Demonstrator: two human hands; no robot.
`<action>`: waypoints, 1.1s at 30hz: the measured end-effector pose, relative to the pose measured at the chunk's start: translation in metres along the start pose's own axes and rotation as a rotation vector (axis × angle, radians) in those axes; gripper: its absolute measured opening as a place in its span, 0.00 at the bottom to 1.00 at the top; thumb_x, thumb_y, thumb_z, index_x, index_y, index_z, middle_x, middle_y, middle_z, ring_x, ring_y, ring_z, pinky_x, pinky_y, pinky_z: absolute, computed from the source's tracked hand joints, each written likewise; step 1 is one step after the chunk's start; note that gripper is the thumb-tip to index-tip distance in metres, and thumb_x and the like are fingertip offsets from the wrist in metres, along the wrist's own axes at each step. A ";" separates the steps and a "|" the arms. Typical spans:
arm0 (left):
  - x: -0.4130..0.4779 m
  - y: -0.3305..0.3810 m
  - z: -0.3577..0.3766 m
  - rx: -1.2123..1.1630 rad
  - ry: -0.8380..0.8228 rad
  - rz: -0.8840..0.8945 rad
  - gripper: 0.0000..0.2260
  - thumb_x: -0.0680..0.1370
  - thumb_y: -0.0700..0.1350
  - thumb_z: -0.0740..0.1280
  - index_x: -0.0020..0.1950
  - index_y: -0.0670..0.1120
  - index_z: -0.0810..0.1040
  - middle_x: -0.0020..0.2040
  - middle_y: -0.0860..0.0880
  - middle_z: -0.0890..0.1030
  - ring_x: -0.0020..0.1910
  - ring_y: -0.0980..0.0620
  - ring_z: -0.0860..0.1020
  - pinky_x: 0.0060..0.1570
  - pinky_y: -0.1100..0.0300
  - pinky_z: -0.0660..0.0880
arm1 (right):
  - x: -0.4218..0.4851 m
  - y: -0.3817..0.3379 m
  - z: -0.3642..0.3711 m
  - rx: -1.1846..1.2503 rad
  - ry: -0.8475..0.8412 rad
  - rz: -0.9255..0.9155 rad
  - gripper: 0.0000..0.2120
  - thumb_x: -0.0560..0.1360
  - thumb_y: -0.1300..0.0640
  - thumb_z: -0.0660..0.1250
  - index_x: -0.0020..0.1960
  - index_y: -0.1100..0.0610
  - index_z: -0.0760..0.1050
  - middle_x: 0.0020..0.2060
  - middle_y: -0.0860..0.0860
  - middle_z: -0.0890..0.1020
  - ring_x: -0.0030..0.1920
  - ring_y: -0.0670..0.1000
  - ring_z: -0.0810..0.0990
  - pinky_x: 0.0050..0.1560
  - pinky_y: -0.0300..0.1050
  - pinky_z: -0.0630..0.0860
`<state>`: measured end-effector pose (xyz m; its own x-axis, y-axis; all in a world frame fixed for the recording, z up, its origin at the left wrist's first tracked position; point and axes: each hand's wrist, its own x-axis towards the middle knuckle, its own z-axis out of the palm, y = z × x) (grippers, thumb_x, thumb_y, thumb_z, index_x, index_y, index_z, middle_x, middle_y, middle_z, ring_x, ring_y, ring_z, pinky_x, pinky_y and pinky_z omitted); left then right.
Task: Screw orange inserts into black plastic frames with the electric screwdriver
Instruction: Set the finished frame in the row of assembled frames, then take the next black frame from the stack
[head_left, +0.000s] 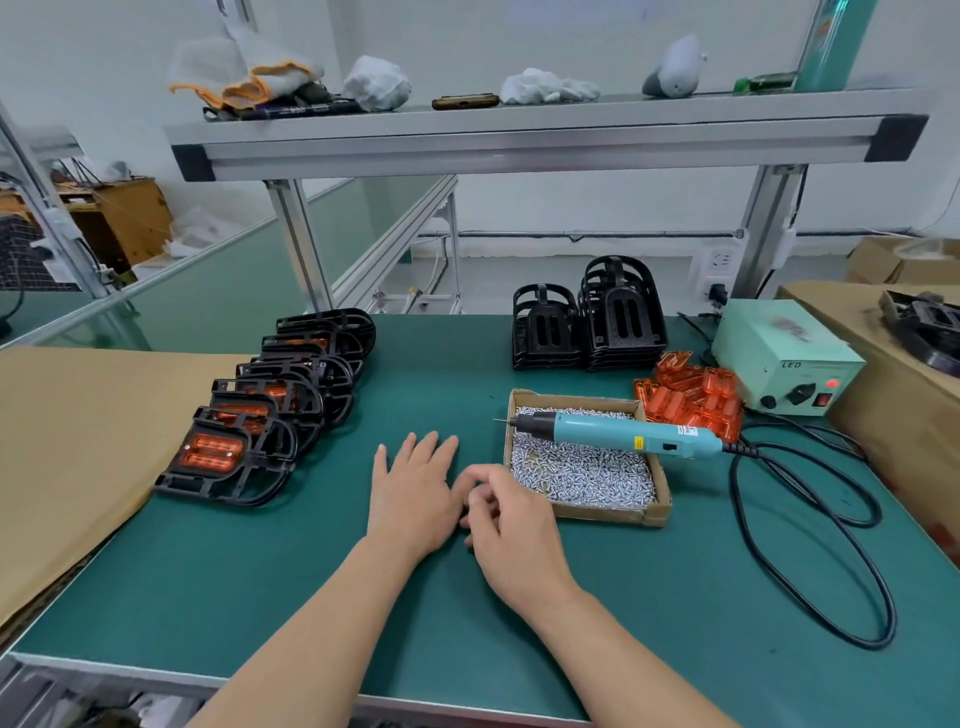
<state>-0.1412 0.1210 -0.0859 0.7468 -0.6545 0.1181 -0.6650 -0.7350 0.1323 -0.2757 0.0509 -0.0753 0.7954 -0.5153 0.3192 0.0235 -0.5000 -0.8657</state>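
While neither hand holds a part, nothing is mid-assembly. The left hand (413, 493) lies flat on the green mat (311, 597) with its fingers straight. The right hand (506, 525) sits just beside it, fingers loosely curled, with nothing visible in them.

The electric screwdriver (618, 431) lies across the cardboard screw box (608, 513), bit poking past the box's left rim. Loose orange inserts (691, 395) are piled between the box and the power supply (784, 364). Empty black frames (587, 317) are stacked behind the box. The finished frames (270, 405), inserts already in, overlap in a row at left.

Risks as I see them:
- The driver only rests on the box rims. A tug on the looped cable (810, 519) could roll it off or tip the box and spill screws.
- Reaching for screws means going under or around the exposed bit.
- The insert pile is loose, so a careless grab could scatter pieces toward the cable.
- The finished row leans piece on piece, so a knock could slide it.
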 end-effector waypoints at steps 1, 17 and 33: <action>0.001 0.000 0.000 -0.001 -0.009 0.001 0.26 0.82 0.61 0.47 0.79 0.55 0.55 0.80 0.53 0.55 0.80 0.49 0.50 0.77 0.43 0.43 | 0.000 0.000 0.000 0.005 0.013 -0.020 0.11 0.80 0.59 0.59 0.60 0.55 0.76 0.42 0.41 0.81 0.45 0.51 0.83 0.48 0.57 0.81; 0.000 0.004 0.005 -0.031 0.041 -0.035 0.29 0.80 0.66 0.48 0.78 0.56 0.61 0.79 0.53 0.61 0.79 0.49 0.54 0.77 0.45 0.49 | 0.123 -0.002 -0.111 -0.165 0.235 -0.018 0.13 0.81 0.60 0.63 0.65 0.55 0.75 0.47 0.48 0.82 0.45 0.48 0.84 0.51 0.54 0.82; 0.002 0.003 0.006 -0.030 0.062 -0.036 0.28 0.80 0.66 0.49 0.77 0.56 0.61 0.78 0.53 0.61 0.79 0.49 0.54 0.77 0.45 0.50 | 0.223 0.068 -0.155 -0.674 0.133 0.342 0.23 0.79 0.64 0.60 0.74 0.63 0.68 0.75 0.60 0.62 0.66 0.64 0.74 0.69 0.52 0.70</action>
<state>-0.1423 0.1165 -0.0910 0.7692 -0.6150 0.1735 -0.6384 -0.7514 0.1666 -0.1911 -0.2057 -0.0030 0.6110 -0.7760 0.1567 -0.6193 -0.5918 -0.5159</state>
